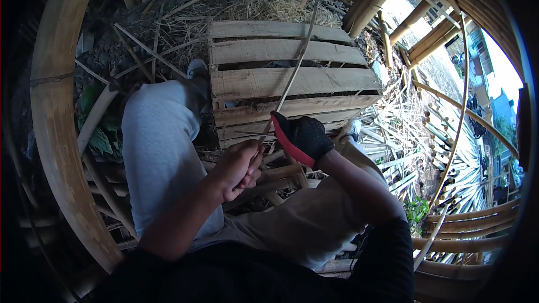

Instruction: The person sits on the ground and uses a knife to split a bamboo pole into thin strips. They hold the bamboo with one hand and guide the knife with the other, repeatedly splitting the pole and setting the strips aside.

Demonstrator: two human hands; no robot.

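Note:
A long, thin bamboo strip (294,73) slants upward from my hands, across the slatted wooden crate before me. My bare left hand (240,169) is closed in a fist around the strip's lower end. Just above and to the right, my right hand (303,139), in a black and red glove, has its fingers bent against the same strip. A thin pointed piece (250,133) crosses the strip between the two hands. Whether it is a blade or a sliver, and which hand holds it, I cannot tell. The gloved palm is mostly hidden.
The wooden crate (264,82) stands between my feet. A thick curved bamboo pole (56,112) rises at the left. Several cut bamboo pieces (457,174) are piled at the right, with straw (252,10) and more poles behind the crate. A bent strip (461,95) arcs at the right.

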